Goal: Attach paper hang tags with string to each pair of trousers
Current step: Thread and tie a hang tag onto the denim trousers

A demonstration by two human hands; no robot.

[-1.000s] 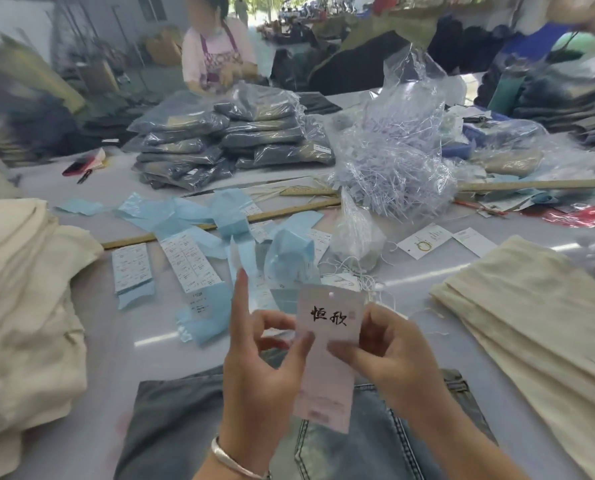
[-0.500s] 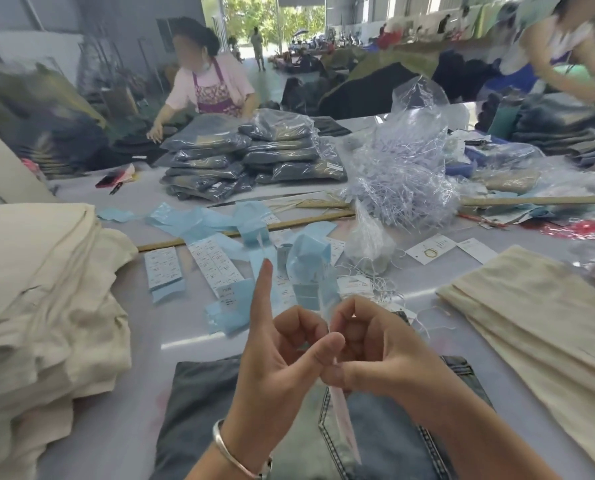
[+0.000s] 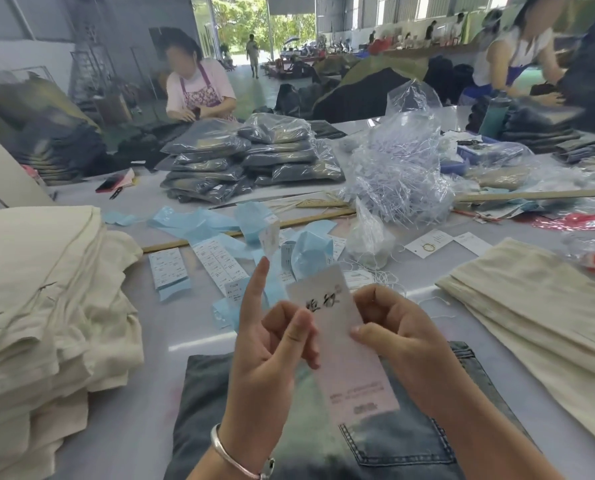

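**Light card tag pinched at its top, over the jeans**

Nearest the camera, a pair of grey denim trousers lies flat on the surface, back pocket stitching showing. Just above it, both hands hold 1 pale pink paper hang tag upright and slightly tilted. The left hand pinches the tag's left edge between thumb and curled fingers, its index finger pointing straight up. The right hand pinches the right edge near the printed characters, fingers curled in. Both grips are pressed onto the card, neither spread.

The tag looks thin, light and only mildly stiff; it would likely bend or crease if squeezed mid-length, so the upper end near its hole seems the sensible hold. Whether string is already threaded cannot be told. The denim looks heavy and limp, best taken at a belt loop or the waistband.

Further off lie loose white strings, blue label backing strips, a clear bag of string loops, folded cream trousers to the left, and bagged garments beyond.
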